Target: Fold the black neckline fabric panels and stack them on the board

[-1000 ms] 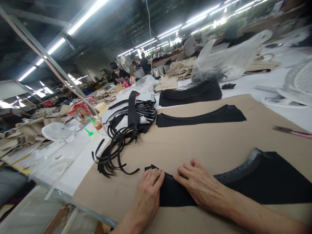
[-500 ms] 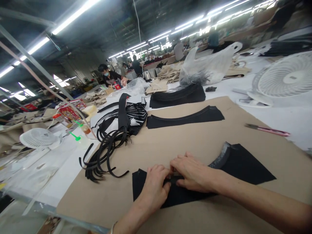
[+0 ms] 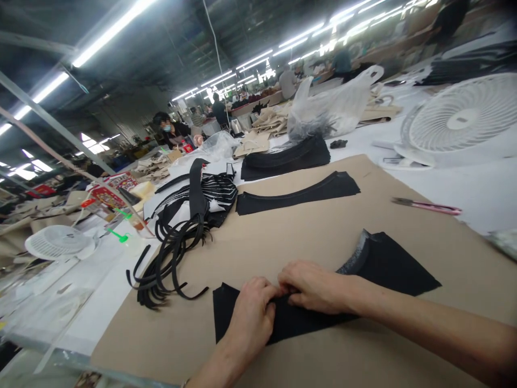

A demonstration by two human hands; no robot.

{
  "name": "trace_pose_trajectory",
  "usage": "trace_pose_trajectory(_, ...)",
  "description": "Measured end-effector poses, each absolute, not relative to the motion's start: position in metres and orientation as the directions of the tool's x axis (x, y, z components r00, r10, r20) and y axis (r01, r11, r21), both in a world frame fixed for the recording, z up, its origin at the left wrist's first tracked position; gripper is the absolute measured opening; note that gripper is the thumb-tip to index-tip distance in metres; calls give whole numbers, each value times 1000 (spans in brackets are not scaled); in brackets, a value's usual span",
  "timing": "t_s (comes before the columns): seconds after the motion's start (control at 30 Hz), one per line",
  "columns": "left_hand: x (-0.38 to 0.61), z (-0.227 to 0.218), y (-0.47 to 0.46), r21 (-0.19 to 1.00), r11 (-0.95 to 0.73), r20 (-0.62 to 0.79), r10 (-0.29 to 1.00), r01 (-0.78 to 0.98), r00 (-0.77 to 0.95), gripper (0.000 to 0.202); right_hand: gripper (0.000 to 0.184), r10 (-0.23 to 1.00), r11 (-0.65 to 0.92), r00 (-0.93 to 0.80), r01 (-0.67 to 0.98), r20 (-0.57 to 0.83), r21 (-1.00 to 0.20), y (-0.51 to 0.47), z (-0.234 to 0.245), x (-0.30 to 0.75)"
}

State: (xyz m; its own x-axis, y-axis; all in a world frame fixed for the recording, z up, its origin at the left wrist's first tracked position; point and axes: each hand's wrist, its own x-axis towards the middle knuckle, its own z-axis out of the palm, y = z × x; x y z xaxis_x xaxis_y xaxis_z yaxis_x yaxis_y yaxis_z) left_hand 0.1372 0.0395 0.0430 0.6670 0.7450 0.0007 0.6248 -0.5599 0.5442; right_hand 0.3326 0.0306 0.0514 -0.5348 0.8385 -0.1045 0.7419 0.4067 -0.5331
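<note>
A black fabric piece [image 3: 398,264] with a curved upper edge lies flat in front of me. Grey, shiny backing shows along the right stretch of that curve. My left hand [image 3: 255,307] is closed on the edge left of the middle, thumb and fingers pinched together. Close beside it, almost touching, my right hand [image 3: 309,286] pinches the same edge with curled fingers. Both hands cover the middle of the curve, so the fold under the fingertips is hidden. Farther back lies a similar black piece [image 3: 299,195], its curved edge facing away from me.
Brown board [image 3: 307,237] lies under the work. Black strips [image 3: 169,264] hang together at left; a black fabric stack [image 3: 286,159] sits behind. Pink-handled snips [image 3: 426,206] lie right. White fans [image 3: 460,118] stand at both sides, near a plastic bag [image 3: 331,108]. Co-workers are in the background.
The view has shifted slightly, moving the table things leftward. Both hands stay on the curved edge; my right fingers are now curled in more tightly, with the fingertips pressed down.
</note>
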Motion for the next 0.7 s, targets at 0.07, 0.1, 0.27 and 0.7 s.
trace_pose_trajectory(0.07, 136, 39, 35, 505, -611, 45, 724, 610, 688, 43, 8, 829, 447, -557, 706, -41, -549, 27, 46, 336)
trace_pose_trajectory(0.1, 135, 37, 33, 482, -632, 62, 715, 606, 697, 42, 9, 822, 473, -570, 692, -11, -545, 25, 44, 338)
trace_pose_trajectory(0.27, 127, 24, 18, 348, -739, 168, 654, 576, 738, 36, 8, 752, 614, -650, 631, 110, -474, 15, 39, 346)
trace_pose_trajectory(0.7, 125, 20, 15, 404, -764, 281, 628, 504, 726, 45, 7, 720, 677, -672, 627, 173, -386, 10, 33, 362)
